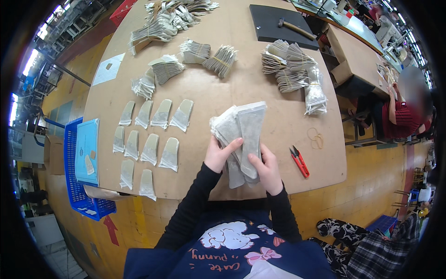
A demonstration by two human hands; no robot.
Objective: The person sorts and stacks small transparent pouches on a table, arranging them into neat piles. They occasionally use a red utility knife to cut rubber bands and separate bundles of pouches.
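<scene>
Above the front edge of the table (292,100), both hands grip one fanned bundle of flat, grey-white cut pieces (252,123), wide at the top and narrower lower down. My left hand (219,155) clasps the bundle's left side, thumb across the front. My right hand (268,171) holds its lower right part, thumb pressed on the top piece. To the left, small grey-beige pieces with white edges (149,149) lie in rows. Red-handled thread snips (301,163) and loose rubber bands (316,138) rest to the right.
Banded bundles of similar pieces (167,69) sit farther back, with another pile (290,67) at the right. A hammer (297,29) lies on a black board (269,25). At the left edge stands a blue basket (70,153). A co-worker (402,111) sits at the right.
</scene>
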